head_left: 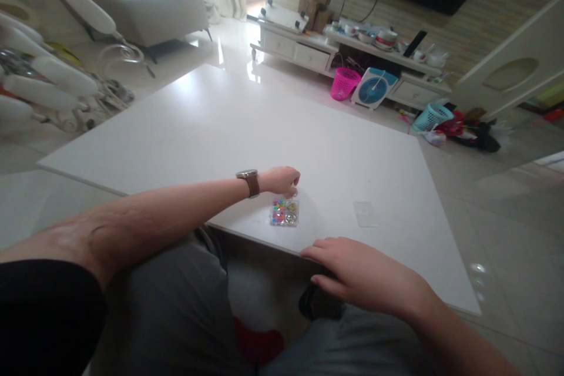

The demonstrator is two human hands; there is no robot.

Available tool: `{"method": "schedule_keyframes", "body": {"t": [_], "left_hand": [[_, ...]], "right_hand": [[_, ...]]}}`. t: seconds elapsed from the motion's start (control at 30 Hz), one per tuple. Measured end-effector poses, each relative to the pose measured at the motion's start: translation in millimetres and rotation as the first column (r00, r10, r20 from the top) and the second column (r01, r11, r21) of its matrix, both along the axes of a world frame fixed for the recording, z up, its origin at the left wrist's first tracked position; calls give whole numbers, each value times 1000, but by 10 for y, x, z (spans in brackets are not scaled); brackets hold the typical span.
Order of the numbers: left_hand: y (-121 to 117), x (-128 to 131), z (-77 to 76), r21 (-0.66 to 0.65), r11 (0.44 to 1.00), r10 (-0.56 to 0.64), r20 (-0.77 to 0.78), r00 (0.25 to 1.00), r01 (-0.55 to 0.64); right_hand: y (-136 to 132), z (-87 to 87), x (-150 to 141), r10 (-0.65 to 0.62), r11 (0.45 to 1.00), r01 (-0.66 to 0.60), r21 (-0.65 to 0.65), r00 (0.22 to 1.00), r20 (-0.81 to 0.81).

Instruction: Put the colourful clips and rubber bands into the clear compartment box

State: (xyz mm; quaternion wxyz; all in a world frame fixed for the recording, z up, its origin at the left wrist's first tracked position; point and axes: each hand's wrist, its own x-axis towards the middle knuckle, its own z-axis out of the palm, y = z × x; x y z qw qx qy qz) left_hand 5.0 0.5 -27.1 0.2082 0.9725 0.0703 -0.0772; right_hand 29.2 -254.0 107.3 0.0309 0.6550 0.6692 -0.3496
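Observation:
A small clear box of coloured beads (pixel 284 212) lies near the front edge of the white table (pixel 247 129). My left hand (pixel 282 180), with a brown-strapped watch on the wrist, hovers at the box's far edge with fingers curled into a pinch; what they hold is too small to make out. My right hand (pixel 356 270) rests flat at the table's front edge, fingers stretched out, holding nothing. A clear lid (pixel 365 214) lies flat on the table to the right of the box.
Beyond the table stand a low white TV cabinet (pixel 308 53) with dishes, a pink basket (pixel 344 83), a small fan (pixel 372 88) and a teal basket (pixel 432 117). A grey sofa (pixel 141 6) sits far left. My knees are under the table's front edge.

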Motion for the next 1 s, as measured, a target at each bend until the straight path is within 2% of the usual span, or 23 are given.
{"method": "schedule_keyframes", "body": {"t": [0.13,0.47,0.63,0.83,1.0], "left_hand": [[-39,-8,12,12,1000,2,-31,1000,-1],[19,-2,34,159,984,-64,-134,989,85],[117,-13,73,112,989,-87,-123,989,101],[129,-33,91,-57,980,-196,-125,973,190],[62,-35,-6,16,975,-220,-101,970,223]], "right_hand": [[-17,-3,-2,-1,1000,1,-1,1000,-5],[-13,-34,19,5,1000,-5,1,1000,1],[-34,-33,23,-3,1000,3,7,1000,-5],[-31,-30,24,-2,1000,2,6,1000,-5],[-35,-31,29,-3,1000,3,9,1000,-7]]}}
